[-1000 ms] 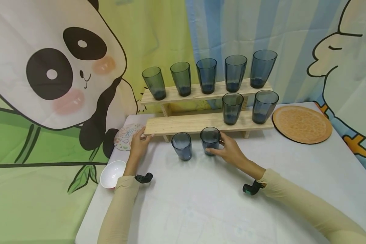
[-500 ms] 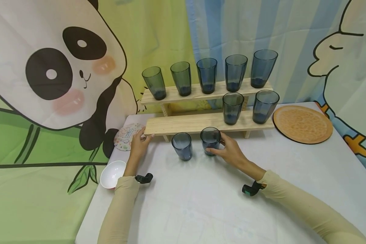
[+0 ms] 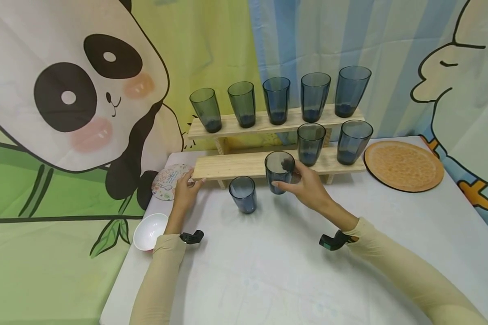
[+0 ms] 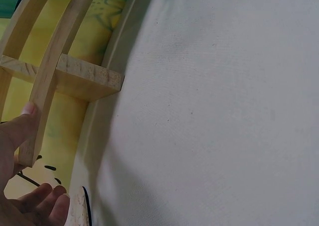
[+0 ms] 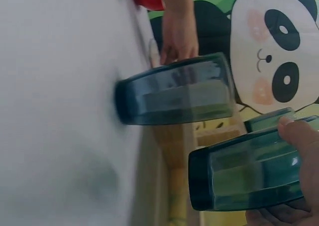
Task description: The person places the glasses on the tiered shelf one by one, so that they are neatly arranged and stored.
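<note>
My right hand [image 3: 310, 189] grips a dark blue-grey drinking glass [image 3: 277, 174] between thumb and fingers. It is upright and raised off the table, in front of the lower board; the right wrist view shows the glass [image 5: 244, 171] with its base clear of the white cloth. Another glass [image 3: 244, 195] stands on the cloth to its left. My left hand [image 3: 184, 192] holds the left end of the two-tier wooden shelf [image 3: 231, 166]. In the left wrist view, the thumb [image 4: 27, 114] lies on the board's edge and the other fingers bend below its end.
Several glasses [image 3: 277, 101] line the upper board, and two glasses [image 3: 352, 142] stand on the lower board's right part. A round brown mat [image 3: 404, 165] lies at right. A white bowl [image 3: 150, 232] and a patterned round mat [image 3: 168, 183] are at left. Printed curtains hang behind.
My right hand has lifted its glass from the cloth, up and slightly toward the shelf. The left hand keeps its place on the shelf's end.
</note>
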The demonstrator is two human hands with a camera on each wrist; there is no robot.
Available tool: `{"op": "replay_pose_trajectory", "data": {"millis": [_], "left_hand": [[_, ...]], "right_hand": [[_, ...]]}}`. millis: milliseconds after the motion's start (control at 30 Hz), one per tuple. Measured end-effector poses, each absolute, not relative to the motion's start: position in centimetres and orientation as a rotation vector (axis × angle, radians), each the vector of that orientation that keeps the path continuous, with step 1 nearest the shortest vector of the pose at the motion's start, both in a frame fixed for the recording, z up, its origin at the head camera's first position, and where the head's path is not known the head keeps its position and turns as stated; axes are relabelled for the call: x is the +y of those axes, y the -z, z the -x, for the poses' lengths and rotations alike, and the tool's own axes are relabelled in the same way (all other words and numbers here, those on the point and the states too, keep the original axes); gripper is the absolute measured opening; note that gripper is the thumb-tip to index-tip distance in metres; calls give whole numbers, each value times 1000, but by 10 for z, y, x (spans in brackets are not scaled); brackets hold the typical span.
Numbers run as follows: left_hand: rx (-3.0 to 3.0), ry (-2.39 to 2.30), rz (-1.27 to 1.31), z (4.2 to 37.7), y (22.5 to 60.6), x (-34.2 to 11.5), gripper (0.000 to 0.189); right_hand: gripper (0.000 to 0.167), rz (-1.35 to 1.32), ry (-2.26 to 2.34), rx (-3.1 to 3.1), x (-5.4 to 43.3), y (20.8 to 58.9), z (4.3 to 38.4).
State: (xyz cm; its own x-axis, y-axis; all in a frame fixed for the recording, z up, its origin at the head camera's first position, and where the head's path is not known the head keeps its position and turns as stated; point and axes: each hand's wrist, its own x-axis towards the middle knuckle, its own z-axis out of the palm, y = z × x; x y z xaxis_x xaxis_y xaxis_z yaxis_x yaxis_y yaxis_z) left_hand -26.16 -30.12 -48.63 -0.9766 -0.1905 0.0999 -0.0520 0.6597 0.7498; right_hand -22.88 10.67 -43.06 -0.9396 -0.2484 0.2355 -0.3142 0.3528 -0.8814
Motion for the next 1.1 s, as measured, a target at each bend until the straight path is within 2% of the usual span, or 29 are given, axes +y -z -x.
{"op": "replay_pose_trajectory", "data": {"millis": [133,267,500,1100], "left_hand": [[-2711,1208,-216,261,486,-301,77],[-2711,1221,-226,261,486,-302,77],[-2708,1231,-223,261,485,-303,77],[-2707,1212,-222,263,487,-302,75]], "right_hand": [[67,-516,-1675,-2506,100,415,240],[59,-490,-1671,-2472,89,407,256],[70,-445,-1654,-2469,73,406,280],[74,-326,-1617,-2529,69,415,300]]}}
